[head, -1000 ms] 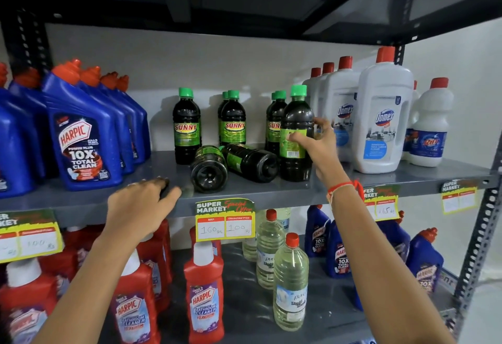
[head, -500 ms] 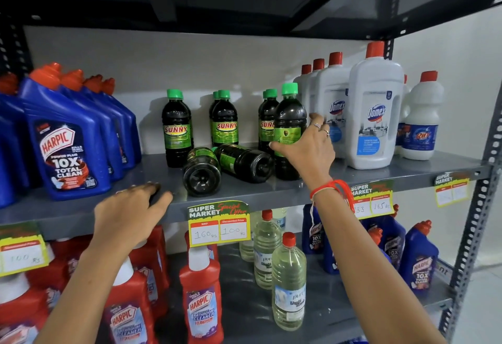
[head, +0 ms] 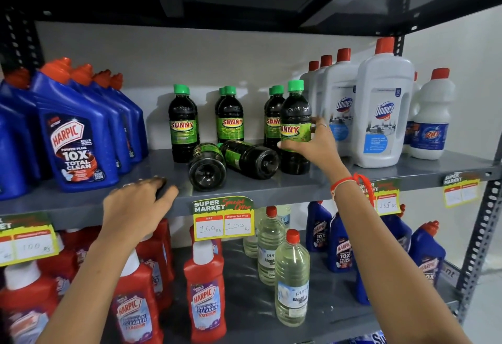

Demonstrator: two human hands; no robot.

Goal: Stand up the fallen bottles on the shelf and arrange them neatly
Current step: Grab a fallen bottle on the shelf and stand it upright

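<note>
Gripping one upright bottle (head: pixel 295 126) with curled fingers (head: pixel 316 123), the right hand (head: pixel 312 145) is working while two fallen bottles (head: pixel 248 157) are lying on the shelf (head: pixel 271 186) (left hand (head: pixel 135 205) flat, holding nothing).

I see my right hand (head: pixel 312 144) wrapped around an upright Sunny bottle (head: pixel 295 126) standing on the grey shelf (head: pixel 271 185), just in front of another upright one. Beside it two fallen bottles (head: pixel 231 160) lie on their sides, bases toward me, touching. My left hand (head: pixel 135 205) rests flat on the shelf's front edge, near the blue Harpic bottles (head: pixel 76 137)
</note>
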